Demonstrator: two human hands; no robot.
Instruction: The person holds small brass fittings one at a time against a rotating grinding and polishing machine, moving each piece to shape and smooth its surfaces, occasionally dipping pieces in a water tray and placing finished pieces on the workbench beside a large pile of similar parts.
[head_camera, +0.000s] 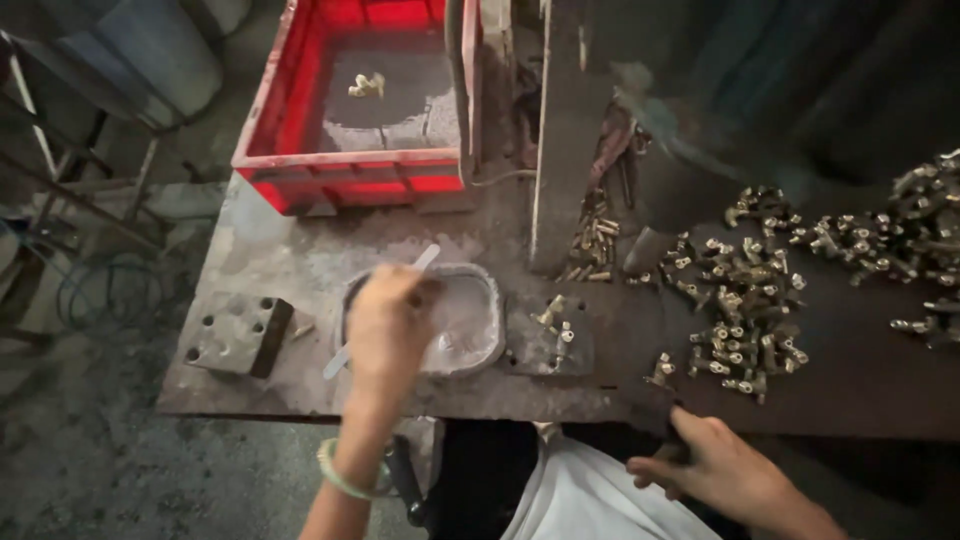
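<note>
Far left we see a drilled metal block (238, 335) on the workbench (300, 260). Our left hand (388, 325) grips a thin pale stick (425, 258) over the shallow metal tray (480, 320). Red crate (300, 110) sits far behind. Right hand (725, 468) curls on the bench's near edge, grasp unclear. Brass fittings (745, 310) are scattered at right.

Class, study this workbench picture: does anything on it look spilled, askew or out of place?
Yes. Brass fittings lie in a loose heap over the metal bench, not in the red crate, which holds only one brass piece. The left hand holds a pale stick over a grey tray.
</note>
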